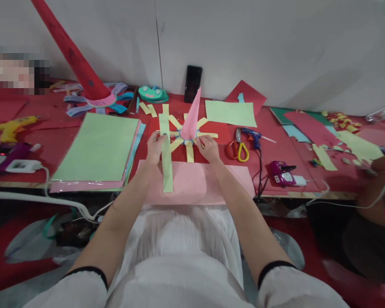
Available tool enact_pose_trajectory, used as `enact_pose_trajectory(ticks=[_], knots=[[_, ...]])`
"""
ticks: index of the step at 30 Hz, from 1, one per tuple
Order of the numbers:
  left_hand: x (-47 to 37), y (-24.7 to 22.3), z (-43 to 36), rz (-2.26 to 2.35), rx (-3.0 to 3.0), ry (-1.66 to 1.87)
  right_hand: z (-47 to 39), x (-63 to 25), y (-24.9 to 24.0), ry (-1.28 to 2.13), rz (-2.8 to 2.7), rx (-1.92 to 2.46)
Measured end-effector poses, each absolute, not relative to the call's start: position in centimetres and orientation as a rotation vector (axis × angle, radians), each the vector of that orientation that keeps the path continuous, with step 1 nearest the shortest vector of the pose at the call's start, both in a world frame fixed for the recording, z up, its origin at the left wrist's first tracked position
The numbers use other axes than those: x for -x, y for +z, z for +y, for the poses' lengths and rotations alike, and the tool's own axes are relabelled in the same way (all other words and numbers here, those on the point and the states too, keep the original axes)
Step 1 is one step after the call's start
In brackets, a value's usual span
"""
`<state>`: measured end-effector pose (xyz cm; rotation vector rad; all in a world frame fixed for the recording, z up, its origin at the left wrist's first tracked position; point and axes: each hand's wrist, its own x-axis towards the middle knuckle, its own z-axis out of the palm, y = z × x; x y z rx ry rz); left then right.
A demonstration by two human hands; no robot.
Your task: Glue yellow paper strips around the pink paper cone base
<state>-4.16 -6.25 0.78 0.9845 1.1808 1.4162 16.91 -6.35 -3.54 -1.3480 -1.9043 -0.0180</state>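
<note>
A pink paper cone [191,122] stands with its point up, and several pale yellow paper strips [190,152] spread out from its base like rays. My left hand [154,147], left of the cone, is closed on a long light-green paper strip [167,171], which hangs down across a pink sheet [199,182]. At the cone's lower right edge is my right hand [208,148], fingers pinched together by the base. What lies between those fingertips is too small to make out.
Scissors [243,152] and a blue glue gun [252,136] lie to the right. Stacked coloured sheets [98,147] and a yellow glue gun [14,127] are on the left. A tall red cone [80,64] stands behind them. A phone [193,83] leans on the wall. Another person's arm [378,192] shows at right.
</note>
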Motion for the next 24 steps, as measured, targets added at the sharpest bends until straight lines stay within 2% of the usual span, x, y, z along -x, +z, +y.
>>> enact_pose_trajectory(ticks=[7,12,15,20,24], knots=[[4.2,0.0,-5.8,1.083,-1.023,1.300,-6.2,-17.1,-3.3,0.131,-1.811,1.402],[4.5,-0.8,-5.4,1.134,-1.111,1.321,-6.9,-15.7,-1.7,0.646,-1.513,1.370],[4.6,-1.3,-5.1,1.138,-1.148,1.342,-7.7,-13.8,-0.7,0.892,-1.634,1.307],[4.6,-1.5,-4.9,1.056,-1.117,1.338,-8.0,-11.9,-1.2,0.910,-1.880,1.265],[4.9,-1.4,-4.8,1.024,-0.937,1.372,-7.5,-12.6,-2.3,1.137,-1.845,1.218]])
